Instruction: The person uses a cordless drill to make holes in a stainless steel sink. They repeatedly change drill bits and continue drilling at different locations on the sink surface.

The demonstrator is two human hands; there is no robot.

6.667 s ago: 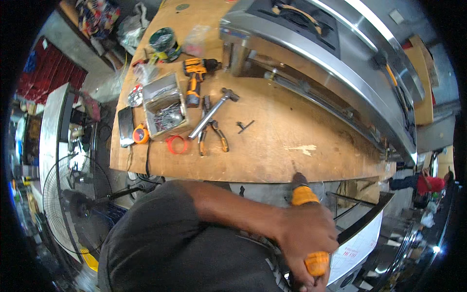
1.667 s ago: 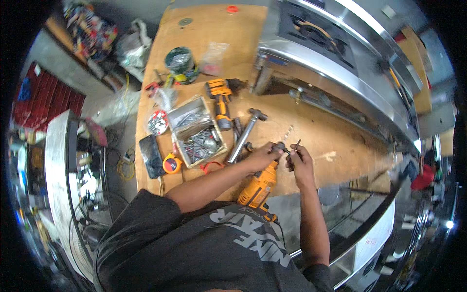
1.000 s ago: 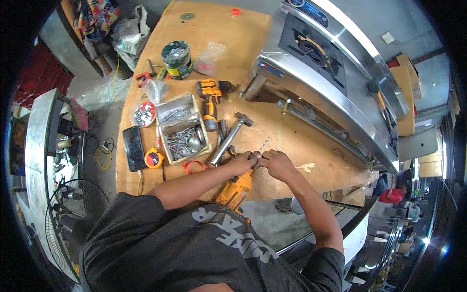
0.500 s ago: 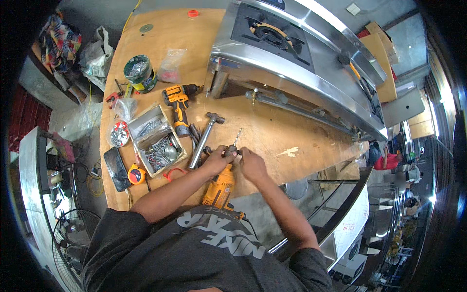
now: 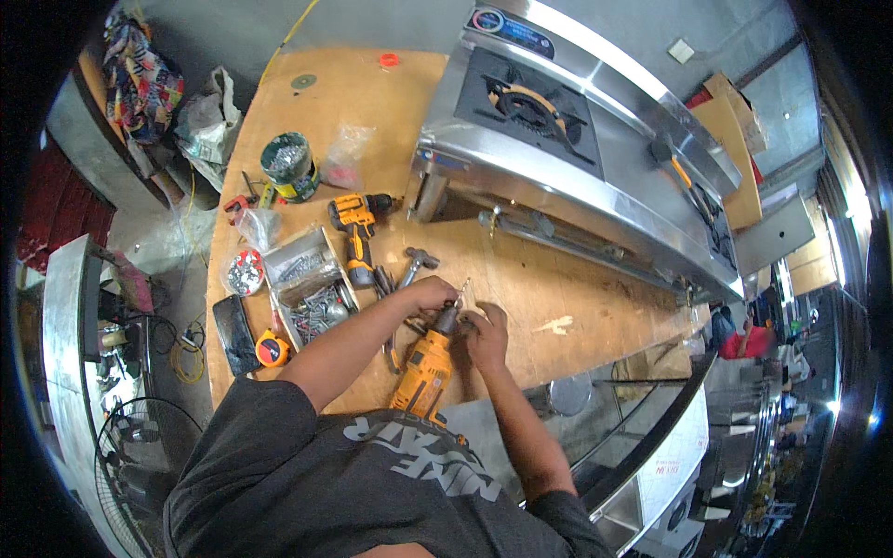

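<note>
A: We have both hands at the front end of the orange power drill. It lies on the wooden workbench near its front edge, chuck pointing away from us toward the stove.

B: Our left hand is closed around the chuck from above, fingers curled over it. Our right hand sits just beside the chuck on the other side, fingers bent toward it. We cannot tell whether the right hand is actually gripping anything; it is too small to make out.

A: A thin drill bit sticks out past the left hand's fingers.

B: Just to the left lies a hammer, its handle running under our left forearm. Beyond it rests a second cordless drill, yellow and black.

A: Further left we see a metal tray of screws and fittings, a tape measure and a black case beside it.

B: The steel gas stove fills the far right of the bench, and a green tin of fasteners stands at the back left.
</note>
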